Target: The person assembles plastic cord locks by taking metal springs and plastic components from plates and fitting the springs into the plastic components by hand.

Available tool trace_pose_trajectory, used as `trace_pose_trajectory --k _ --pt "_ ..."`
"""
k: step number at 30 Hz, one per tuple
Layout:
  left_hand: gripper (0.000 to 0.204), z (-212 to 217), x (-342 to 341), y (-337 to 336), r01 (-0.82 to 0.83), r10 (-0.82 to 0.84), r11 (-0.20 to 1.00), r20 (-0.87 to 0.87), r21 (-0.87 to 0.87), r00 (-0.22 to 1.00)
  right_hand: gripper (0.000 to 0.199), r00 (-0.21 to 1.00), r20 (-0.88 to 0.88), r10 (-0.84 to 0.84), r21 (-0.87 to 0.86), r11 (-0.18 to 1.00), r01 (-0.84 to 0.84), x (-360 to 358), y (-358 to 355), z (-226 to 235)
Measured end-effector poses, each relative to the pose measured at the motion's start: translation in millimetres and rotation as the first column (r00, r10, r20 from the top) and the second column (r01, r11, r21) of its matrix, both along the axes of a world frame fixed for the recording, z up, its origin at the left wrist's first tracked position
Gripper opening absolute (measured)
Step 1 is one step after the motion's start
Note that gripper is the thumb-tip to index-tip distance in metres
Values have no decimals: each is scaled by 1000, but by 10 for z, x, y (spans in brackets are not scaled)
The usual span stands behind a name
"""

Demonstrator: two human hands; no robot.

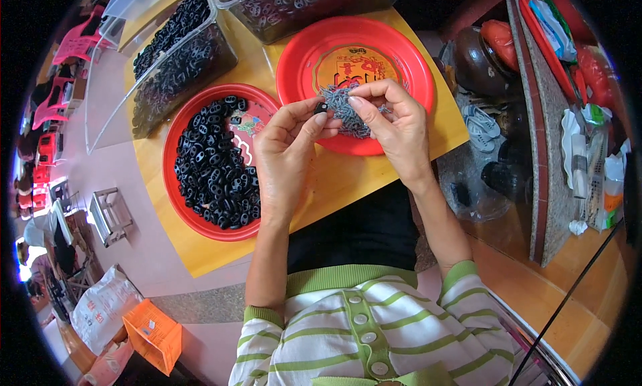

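Observation:
My left hand [286,135] pinches a small black plastic piece [321,108] between thumb and fingers. Close beside it, my right hand [400,124] has its thumb and forefinger pressed together; whatever is between them is too small to make out. Both hands are over the near part of a red plate [414,65] with a printed middle. A heap of small grey pieces [353,124] shows between and below the fingers. Left of my hands, a second red plate [171,185] holds many black two-holed plastic pieces [212,162], heaped mostly on its left side.
Both plates stand on a yellow tabletop [194,255]. Behind them are a clear bin [224,48] and another clear bin [294,25], both with black pieces. An orange basket [152,336] and a metal stool [110,215] are on the left; sandals [480,127] lie right.

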State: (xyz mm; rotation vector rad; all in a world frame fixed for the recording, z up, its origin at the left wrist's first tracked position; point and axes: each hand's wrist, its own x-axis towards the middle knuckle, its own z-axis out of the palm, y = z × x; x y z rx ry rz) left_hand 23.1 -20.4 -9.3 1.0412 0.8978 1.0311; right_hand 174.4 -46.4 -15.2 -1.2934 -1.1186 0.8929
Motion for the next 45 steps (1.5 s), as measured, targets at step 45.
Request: trace_pose_trajectory --k 45 --pt "13 -90 -626 -253 53 44 962 340 -268 939 6 968 -59 243 61 969 -239 -512 -117 113"
